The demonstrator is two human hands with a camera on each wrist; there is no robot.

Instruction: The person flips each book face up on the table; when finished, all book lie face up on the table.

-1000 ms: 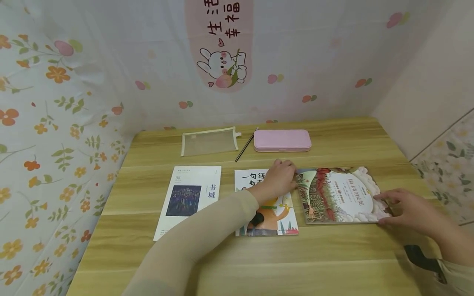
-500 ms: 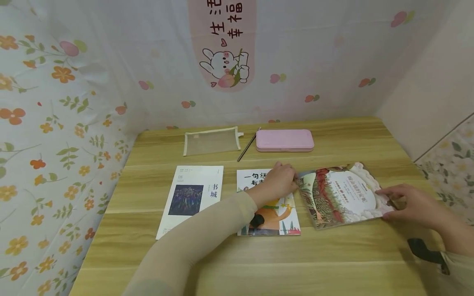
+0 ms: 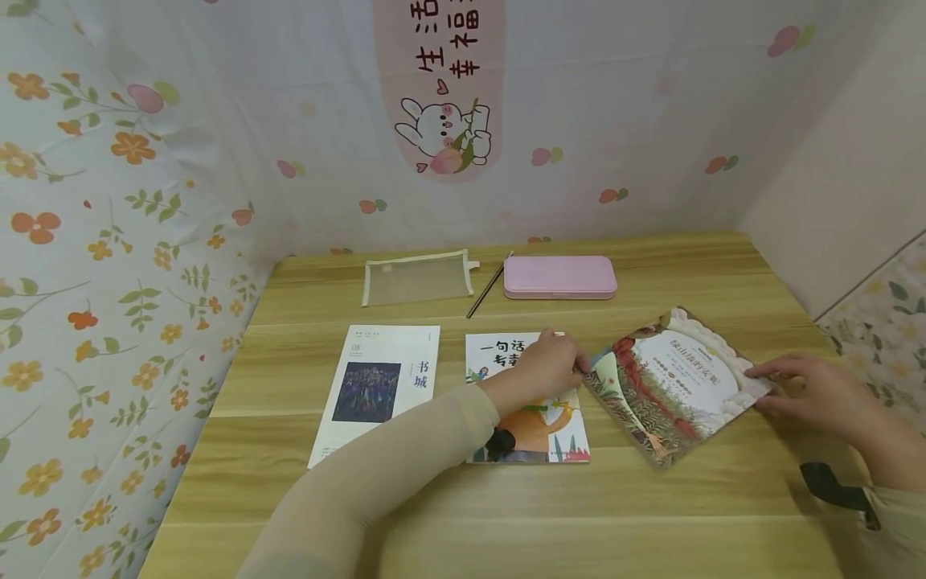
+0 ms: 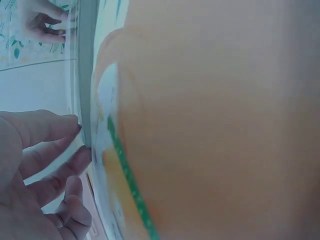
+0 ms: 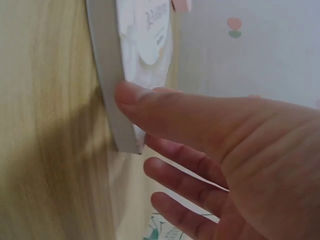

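Note:
A picture book with a floral, white-framed cover lies at a slant on the right of the table. My left hand pinches its left corner, the arm crossing over a second book. Thumb and fingers of my right hand hold the right corner. The right wrist view shows my thumb on the book's pale edge, other fingers partly behind it. Beneath my left wrist is the orange-and-white book, partly covered by the sleeve; its orange cover fills much of the left wrist view.
A white book with a dark picture lies on the left, partly under the left sleeve. Along the back sit a mesh zip pouch, a thin dark pen-like stick and a pink case. Patterned cloth hangs behind the table.
The picture book has turned counterclockwise as I see it, its near left corner swinging toward me. Both hands stay at its corners. The other books stay put, with a slight camera shift.

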